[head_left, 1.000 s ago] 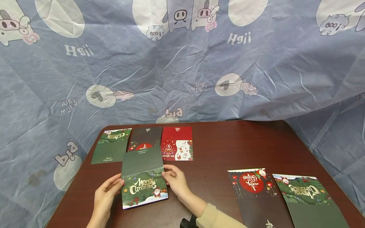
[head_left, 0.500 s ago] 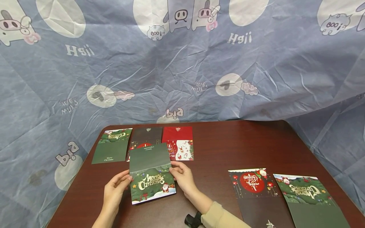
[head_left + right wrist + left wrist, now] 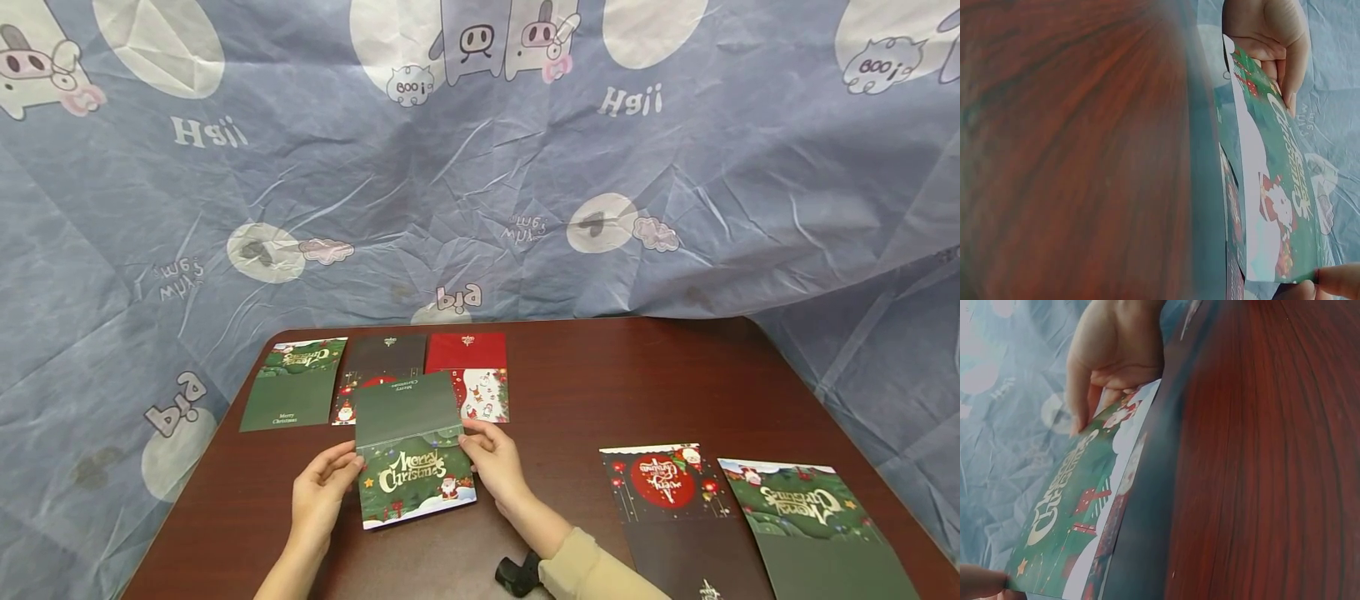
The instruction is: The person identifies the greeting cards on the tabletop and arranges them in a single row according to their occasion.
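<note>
Both hands hold an unfolded green Christmas card (image 3: 412,479) by its sides, near the crease. My left hand (image 3: 318,500) pinches the left edge, thumb on top; my right hand (image 3: 498,467) pinches the right edge the same way. The printed half, lettered "Merry Christmas" with a Santa, faces up towards me, and the plain green half lies beyond it. In the left wrist view the card (image 3: 1075,500) slopes, its white snowy edge lowest. The right wrist view shows the same card (image 3: 1285,187) between the fingers of both hands.
Along the table's back left lie a green card (image 3: 292,400), a dark card (image 3: 386,357) partly covered in this view, and a red-and-white card (image 3: 480,392). A dark card (image 3: 667,508) and another green card (image 3: 817,517) lie at right. Behind the table (image 3: 585,392) hangs a blue cloth (image 3: 480,167).
Both hands have carried the green card to the right and slightly away from me, so it overlaps more of the red card in the head view. The grip stays the same.
</note>
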Motion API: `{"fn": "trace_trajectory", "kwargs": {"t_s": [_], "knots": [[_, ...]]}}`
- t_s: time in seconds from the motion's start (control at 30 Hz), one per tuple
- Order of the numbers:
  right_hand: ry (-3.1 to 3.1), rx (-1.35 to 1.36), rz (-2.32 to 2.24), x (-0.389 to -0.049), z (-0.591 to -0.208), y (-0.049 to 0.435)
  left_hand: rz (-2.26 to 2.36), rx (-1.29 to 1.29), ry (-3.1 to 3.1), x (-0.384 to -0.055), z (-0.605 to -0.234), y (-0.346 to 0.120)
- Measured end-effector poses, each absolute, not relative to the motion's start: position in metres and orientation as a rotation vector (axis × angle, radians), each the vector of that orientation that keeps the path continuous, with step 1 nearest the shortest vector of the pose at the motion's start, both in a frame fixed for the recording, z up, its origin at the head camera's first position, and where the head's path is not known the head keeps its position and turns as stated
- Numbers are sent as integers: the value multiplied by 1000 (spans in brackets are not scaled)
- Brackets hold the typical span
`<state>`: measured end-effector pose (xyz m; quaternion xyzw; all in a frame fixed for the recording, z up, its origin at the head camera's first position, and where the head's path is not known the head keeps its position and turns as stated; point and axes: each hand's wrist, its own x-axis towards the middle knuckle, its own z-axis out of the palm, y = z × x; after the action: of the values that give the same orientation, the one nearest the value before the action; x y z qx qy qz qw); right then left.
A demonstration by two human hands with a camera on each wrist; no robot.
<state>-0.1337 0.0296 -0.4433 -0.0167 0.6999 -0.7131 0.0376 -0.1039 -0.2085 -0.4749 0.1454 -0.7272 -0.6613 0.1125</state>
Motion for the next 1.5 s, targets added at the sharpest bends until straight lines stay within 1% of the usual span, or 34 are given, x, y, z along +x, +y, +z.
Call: {"fn": "trace_trajectory", "kwargs": {"t_s": [0.17,0.4,0.5,1.0,1.23,1.33,1.5], "knots": [[2151,-35,-2192,-139,-446,35,-1954,415,-2111,-107,-476,-201],[2140,-1,-2212,-156,-469,42,-1985,398,-2076,-113,-475,-191],[2165,16,-2207,-160,-472,45,-1989,382,-2067,-116,-474,-187],[2191,65,-2202,-166,-472,65,-2033,305,-2091,-125,-471,-171],[2227,88,-2198,-165,-470,72,-2029,291,-2116,-129,-471,-164],[2240,93,-2179,-161,-460,75,-2023,285,-2133,-130,-472,-161],[2260,118,-2161,-164,-463,81,-2030,252,-2147,-130,-473,-156]]}}
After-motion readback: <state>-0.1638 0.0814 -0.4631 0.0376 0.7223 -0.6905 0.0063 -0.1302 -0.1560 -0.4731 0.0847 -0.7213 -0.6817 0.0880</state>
